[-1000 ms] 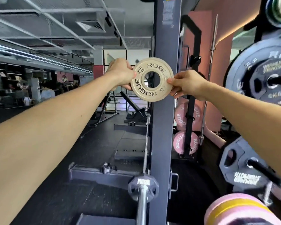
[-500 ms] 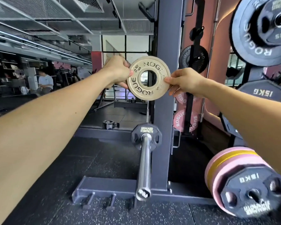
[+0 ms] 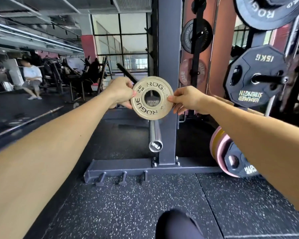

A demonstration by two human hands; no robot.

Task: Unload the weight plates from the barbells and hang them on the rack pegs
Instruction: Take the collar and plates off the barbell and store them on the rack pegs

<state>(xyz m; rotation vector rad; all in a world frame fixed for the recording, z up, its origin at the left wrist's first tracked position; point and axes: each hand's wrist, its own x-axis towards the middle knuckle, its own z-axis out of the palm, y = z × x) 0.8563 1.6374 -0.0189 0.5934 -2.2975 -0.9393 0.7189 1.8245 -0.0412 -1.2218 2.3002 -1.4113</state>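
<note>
Head view: left hand (image 3: 122,94) and right hand (image 3: 188,99) pinch small plate (image 3: 151,98), hiding bar (image 3: 155,133) behind.

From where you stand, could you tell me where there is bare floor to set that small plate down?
The speckled floor mat between the rack base and the knee is bare, as is the dark floor left of the barbell sleeve. It is crowded on the right, where stacked plates sit beneath the loaded pegs; both hands hold the small plate.
</note>
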